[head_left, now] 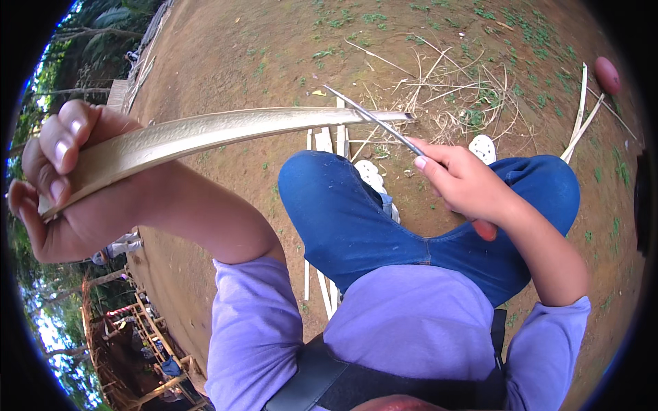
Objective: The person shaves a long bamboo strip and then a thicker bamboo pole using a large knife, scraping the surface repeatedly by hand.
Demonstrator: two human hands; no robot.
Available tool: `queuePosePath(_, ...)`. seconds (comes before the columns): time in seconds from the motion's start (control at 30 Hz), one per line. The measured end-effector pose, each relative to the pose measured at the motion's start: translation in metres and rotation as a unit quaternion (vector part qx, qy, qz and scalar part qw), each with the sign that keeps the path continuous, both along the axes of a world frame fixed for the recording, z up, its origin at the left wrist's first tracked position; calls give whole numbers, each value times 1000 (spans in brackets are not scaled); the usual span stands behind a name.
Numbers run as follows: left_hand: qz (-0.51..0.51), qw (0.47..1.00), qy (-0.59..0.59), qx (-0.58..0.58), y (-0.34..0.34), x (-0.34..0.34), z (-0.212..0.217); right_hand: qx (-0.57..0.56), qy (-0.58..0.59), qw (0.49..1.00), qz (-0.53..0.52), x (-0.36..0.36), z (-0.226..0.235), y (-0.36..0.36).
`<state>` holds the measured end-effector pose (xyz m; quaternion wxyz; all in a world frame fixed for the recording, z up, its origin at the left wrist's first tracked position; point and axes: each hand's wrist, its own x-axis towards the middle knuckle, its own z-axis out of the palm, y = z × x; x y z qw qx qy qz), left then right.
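At the far left my left hand [75, 164] is raised, its fingers wrapped round one end of a long pale bamboo strip [219, 129]. The strip runs to the right above my left knee and narrows to a dark tip. My right hand [466, 179], in front of my lap, is closed on the handle of a knife [377, 120]. A red handle end shows below that fist. The thin grey blade points up and left and crosses the strip close to its dark tip; whether the two touch I cannot tell.
Thin shavings [473, 96] lie heaped on the brown dirt ground beyond my feet. Pale strips [339, 140] lie beside and under my left leg. More strips [582, 127] and a reddish oval object [607, 75] are at the right. A wooden structure [147, 335] stands at lower left.
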<state>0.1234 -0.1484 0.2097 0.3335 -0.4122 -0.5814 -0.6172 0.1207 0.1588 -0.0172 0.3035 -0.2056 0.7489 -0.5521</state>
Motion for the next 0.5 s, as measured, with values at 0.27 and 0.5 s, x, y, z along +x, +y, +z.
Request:
queuePosePath(0.27,42,998,23,26,0,-9,4,-203,182,960,54,16,86,-25)
queuePosePath(0.5,28,999,-4,38,7,3,5,-90,-5,996,17,-2,14,-20)
